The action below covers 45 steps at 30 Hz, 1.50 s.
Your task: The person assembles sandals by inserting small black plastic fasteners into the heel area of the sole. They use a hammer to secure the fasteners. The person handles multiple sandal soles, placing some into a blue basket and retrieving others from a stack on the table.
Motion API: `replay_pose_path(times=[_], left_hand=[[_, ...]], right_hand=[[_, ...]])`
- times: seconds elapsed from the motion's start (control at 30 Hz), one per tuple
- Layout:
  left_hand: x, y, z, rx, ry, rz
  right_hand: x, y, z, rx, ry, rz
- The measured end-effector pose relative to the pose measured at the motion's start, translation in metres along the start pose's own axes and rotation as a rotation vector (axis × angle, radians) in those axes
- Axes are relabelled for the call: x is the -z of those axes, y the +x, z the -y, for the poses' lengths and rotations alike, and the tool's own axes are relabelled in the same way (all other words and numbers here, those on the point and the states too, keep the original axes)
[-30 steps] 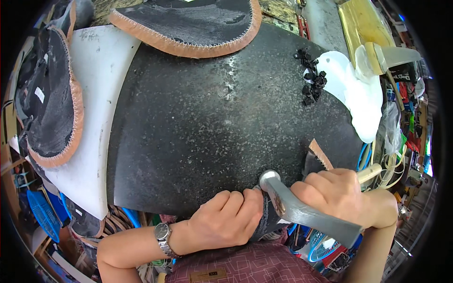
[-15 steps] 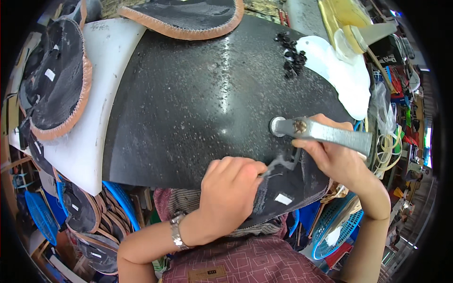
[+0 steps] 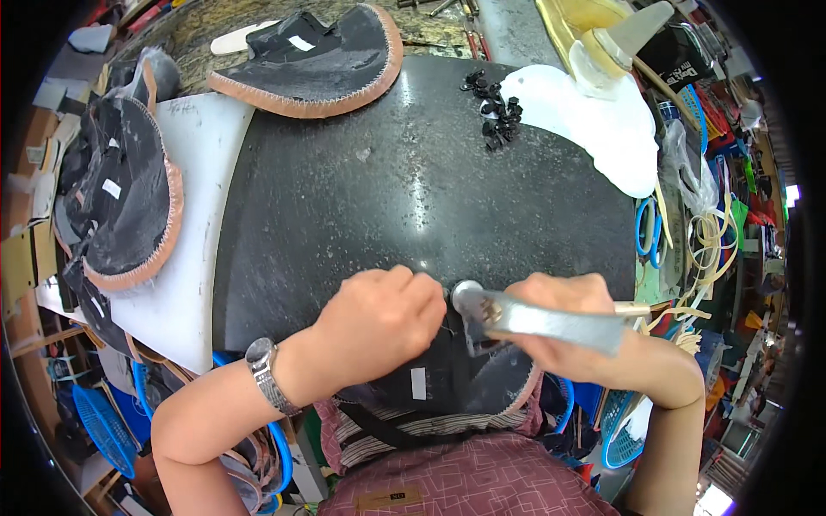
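Observation:
My right hand (image 3: 572,322) is closed round the pale handle of a silver cobbler's hammer (image 3: 551,322). The hammer's round face lies close to the fingers of my left hand (image 3: 383,318), which is curled shut at the far edge of a black shoe upper (image 3: 439,378). What exactly its fingertips pinch is hidden. This upper carries a small white label and a stitched tan edge, and it hangs over the near side of a dark, smooth work slab (image 3: 344,198) towards my lap. Motion smears the hammer slightly.
More black uppers with tan stitched rims lie at the back (image 3: 318,64) and on a white board at left (image 3: 129,198). Small black pieces (image 3: 499,112) are heaped beside a white sheet (image 3: 576,112) under a glue pot. Blue-handled scissors (image 3: 647,232) lie at right.
The hammer and my right hand have come nearer and to the left. My left hand has shifted slightly left and away from me, and the upper between them has moved left.

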State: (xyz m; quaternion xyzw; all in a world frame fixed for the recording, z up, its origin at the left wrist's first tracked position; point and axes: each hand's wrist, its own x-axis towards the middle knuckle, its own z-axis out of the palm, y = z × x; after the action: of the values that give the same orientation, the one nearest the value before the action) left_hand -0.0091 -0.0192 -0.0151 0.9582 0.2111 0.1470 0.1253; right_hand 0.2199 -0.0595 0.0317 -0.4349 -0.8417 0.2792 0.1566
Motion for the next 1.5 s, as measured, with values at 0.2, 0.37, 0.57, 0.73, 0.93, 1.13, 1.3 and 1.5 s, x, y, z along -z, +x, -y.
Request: replay_pose_path(times=[0.2,0.37,0.57,0.73,0.93,1.13,1.3,1.5], left_hand=[[-0.011,-0.016,0.018,0.053,-0.377,-0.141],[-0.006,-0.021,0.012,-0.172,-0.039,-0.138],[-0.009,-0.021,0.003,-0.332,0.367,-0.058],[-0.002,-0.02,0.006,-0.213,0.083,-0.038],[0.013,-0.032,0.014,-0.055,-0.268,0.049],[0.001,-0.035,-0.002,-0.248,0.233,-0.003],[0.023,-0.021,0.028,0.504,-0.758,0.266],[0.036,-0.002,0.047,0.805,-1.137,0.644]], right_hand=[[-0.006,0.003,0.003,0.01,-0.157,0.112],[-0.001,0.012,-0.001,0.056,-0.13,0.14],[0.008,0.029,0.003,0.178,-0.251,0.193],[0.0,0.036,0.012,0.129,-0.351,0.224],[0.001,0.042,0.002,0.072,-0.148,0.205],[-0.004,0.039,0.013,0.147,-0.24,0.208],[-0.007,0.038,0.023,0.106,-0.313,0.258],[0.005,0.042,0.019,0.056,-0.198,0.256]])
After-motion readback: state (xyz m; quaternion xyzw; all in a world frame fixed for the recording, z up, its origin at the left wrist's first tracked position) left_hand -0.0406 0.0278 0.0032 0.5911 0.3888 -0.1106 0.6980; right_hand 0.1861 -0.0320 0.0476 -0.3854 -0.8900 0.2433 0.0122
